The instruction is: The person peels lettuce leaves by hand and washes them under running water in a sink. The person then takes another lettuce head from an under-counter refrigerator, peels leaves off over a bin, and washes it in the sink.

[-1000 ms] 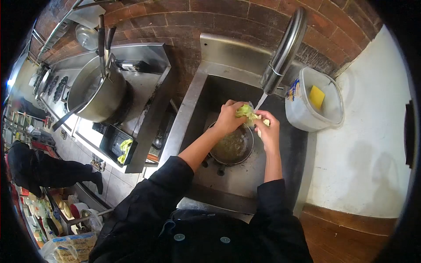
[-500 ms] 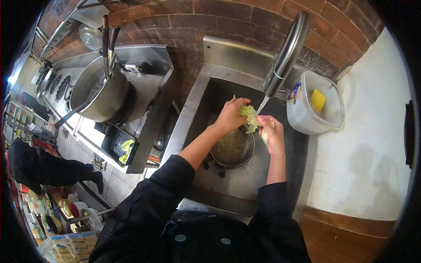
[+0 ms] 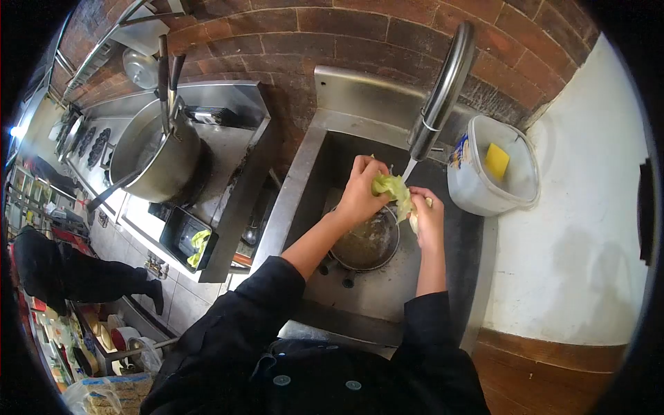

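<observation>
Under the thin stream of water from the tap [image 3: 443,90], a pale green lettuce leaf [image 3: 394,188] stretches between my two hands. My left hand [image 3: 363,188] is closed on its left side, fingers curled over the top. The fingers of my right hand [image 3: 427,216] grip its right end, where a paler piece shows against the palm. Directly below both hands, a round pan [image 3: 368,245] sits on the bottom of the steel sink [image 3: 387,294]; its contents are hard to make out.
Right of the tap stands a white plastic tub [image 3: 477,173] holding a yellow sponge [image 3: 496,161]. On the stove at left are a large pot [image 3: 162,155] with long-handled utensils and a black tray [image 3: 181,232] with lettuce pieces [image 3: 199,247]. A person's dark-clothed legs [image 3: 90,277] show at far left.
Both hands stay on the lettuce beneath the water. The leaf has turned and now shows a broader, smoother face between them. The camera view has shifted slightly.
</observation>
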Motion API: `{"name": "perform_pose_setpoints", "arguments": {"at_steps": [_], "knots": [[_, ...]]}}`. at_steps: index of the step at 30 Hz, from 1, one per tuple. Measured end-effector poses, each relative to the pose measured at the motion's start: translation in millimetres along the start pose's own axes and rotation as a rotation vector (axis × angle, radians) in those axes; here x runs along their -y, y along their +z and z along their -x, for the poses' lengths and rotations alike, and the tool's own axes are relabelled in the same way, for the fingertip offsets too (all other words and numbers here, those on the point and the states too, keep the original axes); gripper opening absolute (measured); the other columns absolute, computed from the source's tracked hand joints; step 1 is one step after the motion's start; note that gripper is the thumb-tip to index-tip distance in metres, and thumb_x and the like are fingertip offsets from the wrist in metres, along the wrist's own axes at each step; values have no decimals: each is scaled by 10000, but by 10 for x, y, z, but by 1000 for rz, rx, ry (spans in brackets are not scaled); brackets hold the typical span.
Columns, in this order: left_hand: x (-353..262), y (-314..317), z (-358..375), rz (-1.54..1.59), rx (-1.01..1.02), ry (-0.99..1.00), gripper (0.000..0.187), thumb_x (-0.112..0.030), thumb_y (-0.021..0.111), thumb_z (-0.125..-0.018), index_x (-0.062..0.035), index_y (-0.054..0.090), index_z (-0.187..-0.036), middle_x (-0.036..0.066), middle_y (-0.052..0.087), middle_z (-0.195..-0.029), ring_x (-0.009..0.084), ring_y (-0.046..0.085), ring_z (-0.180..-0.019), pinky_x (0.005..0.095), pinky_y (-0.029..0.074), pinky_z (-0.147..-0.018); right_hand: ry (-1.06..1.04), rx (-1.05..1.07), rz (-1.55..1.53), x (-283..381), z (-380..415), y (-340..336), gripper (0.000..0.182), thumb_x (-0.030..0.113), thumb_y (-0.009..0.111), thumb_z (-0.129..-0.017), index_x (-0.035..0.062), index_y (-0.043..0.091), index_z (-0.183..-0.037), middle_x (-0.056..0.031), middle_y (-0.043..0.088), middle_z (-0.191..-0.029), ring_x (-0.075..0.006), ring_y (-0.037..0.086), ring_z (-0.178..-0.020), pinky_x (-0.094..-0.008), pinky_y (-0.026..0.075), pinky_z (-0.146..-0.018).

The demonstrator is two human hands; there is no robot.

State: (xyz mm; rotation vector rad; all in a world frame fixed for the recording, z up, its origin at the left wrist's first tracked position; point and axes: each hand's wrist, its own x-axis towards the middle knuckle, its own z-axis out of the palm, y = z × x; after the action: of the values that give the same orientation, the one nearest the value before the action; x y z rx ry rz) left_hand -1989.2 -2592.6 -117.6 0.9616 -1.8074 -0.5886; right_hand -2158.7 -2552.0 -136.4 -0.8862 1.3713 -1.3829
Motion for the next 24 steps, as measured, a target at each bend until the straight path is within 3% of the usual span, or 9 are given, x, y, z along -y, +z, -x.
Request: {"name": "perform_pose_setpoints", "arguments": {"at_steps": [1, 4, 10, 15, 19, 21, 22, 24], "knots": [[10, -11, 8, 1, 1, -2, 443, 5, 694, -581, -50, 547, -995, 154, 473, -1048, 337, 495, -1016, 389, 427, -888, 54, 52, -144, -1, 4, -21, 204, 127, 622, -801, -17, 639, -944, -87, 646, -815, -124, 585, -603, -236, 462, -500], [26, -26, 10, 52, 8, 57, 441, 15, 693, -574, -49, 540, -982, 154, 427, -1068, 331, 471, -1043, 390, 429, -894, 202, 108, -194, -13, 1, -61, 226, 135, 658, -794, -30, 638, -946, -92, 645, -806, -123, 583, -602, -237, 462, -497], [136, 3, 60, 47, -89, -10, 365, 20, 687, -580, -44, 570, -920, 143, 453, -1084, 302, 487, -1032, 367, 444, -864, 224, 126, -295, -64, 27, -67, 251, 127, 672, -788, -39, 630, -971, -95, 643, -813, -128, 576, -585, -243, 455, -482], [193, -31, 80, 202, 103, -171, 316, 8, 691, -626, -45, 588, -920, 102, 544, -1069, 242, 531, -1014, 315, 448, -839, 211, 60, -362, -34, 1, -114, 252, 124, 663, -795, -37, 629, -985, -93, 644, -823, -133, 570, -568, -243, 445, -467], [387, 18, 157, 178, 64, -97, 283, 9, 654, -660, -60, 593, -928, 83, 524, -1030, 234, 548, -948, 308, 467, -795, 170, 48, -328, 54, -10, -191, 260, 168, 637, -829, 13, 627, -1037, -72, 650, -857, -115, 556, -561, -242, 447, -465], [409, 61, 185, 656, 166, -568, 292, 19, 628, -713, -73, 575, -985, 50, 517, -1038, 189, 559, -943, 305, 484, -757, 169, 91, -308, 100, 15, -180, 267, 175, 650, -824, 17, 625, -1039, -67, 646, -855, -115, 561, -566, -238, 446, -467], [380, 58, 191, 659, 169, -567, 292, 19, 628, -713, -73, 575, -985, 50, 517, -1038, 189, 559, -943, 305, 484, -757, 171, 132, -285, 120, 37, -177, 276, 182, 663, -819, 21, 624, -1040, -62, 642, -852, -115, 565, -571, -235, 446, -469], [308, 30, 197, 987, 192, -738, 359, 30, 588, -759, -103, 550, -1091, 38, 510, -1061, 169, 562, -949, 329, 507, -752, 165, 151, -256, 163, 67, -159, 316, 158, 694, -794, 5, 616, -1060, -65, 641, -856, -112, 568, -591, -233, 451, -490]]}}
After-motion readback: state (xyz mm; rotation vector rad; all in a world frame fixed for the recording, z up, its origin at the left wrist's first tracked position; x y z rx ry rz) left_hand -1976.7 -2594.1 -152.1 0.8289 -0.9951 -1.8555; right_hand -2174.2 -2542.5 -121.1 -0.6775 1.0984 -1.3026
